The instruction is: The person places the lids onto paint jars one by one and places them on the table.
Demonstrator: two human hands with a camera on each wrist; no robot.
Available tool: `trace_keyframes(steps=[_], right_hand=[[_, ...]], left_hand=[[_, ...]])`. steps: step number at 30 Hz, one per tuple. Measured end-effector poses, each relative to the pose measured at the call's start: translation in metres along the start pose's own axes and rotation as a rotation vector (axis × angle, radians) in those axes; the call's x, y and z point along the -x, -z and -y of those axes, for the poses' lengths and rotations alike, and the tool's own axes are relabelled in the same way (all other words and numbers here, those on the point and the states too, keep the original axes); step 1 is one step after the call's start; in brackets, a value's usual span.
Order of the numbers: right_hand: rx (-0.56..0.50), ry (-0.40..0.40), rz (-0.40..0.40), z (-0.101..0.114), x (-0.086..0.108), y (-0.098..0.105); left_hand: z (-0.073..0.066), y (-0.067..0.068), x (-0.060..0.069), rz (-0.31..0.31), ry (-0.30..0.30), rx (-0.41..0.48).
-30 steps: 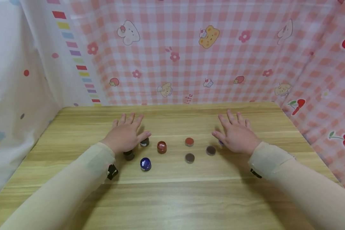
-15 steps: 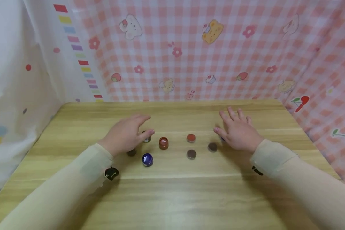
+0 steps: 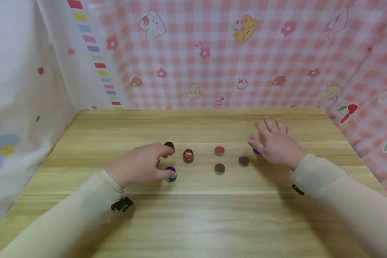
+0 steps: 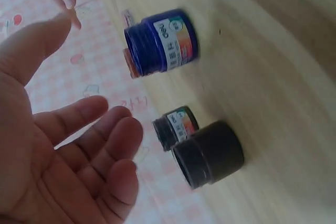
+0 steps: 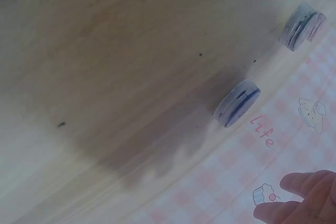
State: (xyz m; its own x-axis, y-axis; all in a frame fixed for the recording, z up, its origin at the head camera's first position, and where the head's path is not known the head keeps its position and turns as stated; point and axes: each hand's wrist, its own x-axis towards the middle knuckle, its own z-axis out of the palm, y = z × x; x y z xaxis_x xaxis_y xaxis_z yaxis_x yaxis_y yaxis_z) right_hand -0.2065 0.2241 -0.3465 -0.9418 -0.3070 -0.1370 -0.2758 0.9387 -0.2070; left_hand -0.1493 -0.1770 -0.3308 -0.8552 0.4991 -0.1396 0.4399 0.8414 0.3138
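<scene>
– Left hand (image 3: 137,165) has come down toward the near jars since a second ago, hasn't it?
– Yes; from the head camera its thumb now crosses the blue jar (image 4: 164,40), hiding part of it.
– And the nearer dark jar (image 4: 210,153)?
– Lost behind that hand from above; the left wrist view shows it, overlapping the labelled dark jar (image 4: 178,128).
– Does its grip hold anything?
– Nothing. Thumb and half-bent fingers stand well apart, jars beyond them.
– The right hand (image 3: 278,145)?
– Fingers spread, holding nothing, mostly hiding a blue lid (image 3: 256,152); its own wrist view cuts it off.
– That blue jar?
– Upright on the counter (image 3: 196,218), glossy, "deli" on its label.
</scene>
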Motion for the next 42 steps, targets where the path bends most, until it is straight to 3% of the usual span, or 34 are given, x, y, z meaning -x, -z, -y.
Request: trace_keyframes(steps=[5,10,14,19,31,42], right_hand=[[0.012,0.001,-0.015,-0.006,0.002,0.001],[0.018,0.004,-0.019,-0.008,0.003,0.004],[0.037,0.019,-0.009,-0.01,0.004,0.006],[0.05,0.034,-0.006,-0.013,0.004,0.007],[0.105,0.096,-0.015,-0.009,0.001,0.001],[0.04,0.05,0.033,-0.011,0.0,0.0]], left_hand=[[-0.005,-0.012,0.002,0.061,0.047,-0.057],[-0.006,-0.023,0.0,0.056,0.049,-0.107],[-0.006,-0.029,-0.006,0.059,0.062,-0.084],[-0.007,-0.031,-0.011,0.067,0.07,-0.05],[-0.008,-0.034,-0.009,0.061,0.09,-0.015],[-0.008,-0.037,-0.012,0.048,0.088,-0.023]])
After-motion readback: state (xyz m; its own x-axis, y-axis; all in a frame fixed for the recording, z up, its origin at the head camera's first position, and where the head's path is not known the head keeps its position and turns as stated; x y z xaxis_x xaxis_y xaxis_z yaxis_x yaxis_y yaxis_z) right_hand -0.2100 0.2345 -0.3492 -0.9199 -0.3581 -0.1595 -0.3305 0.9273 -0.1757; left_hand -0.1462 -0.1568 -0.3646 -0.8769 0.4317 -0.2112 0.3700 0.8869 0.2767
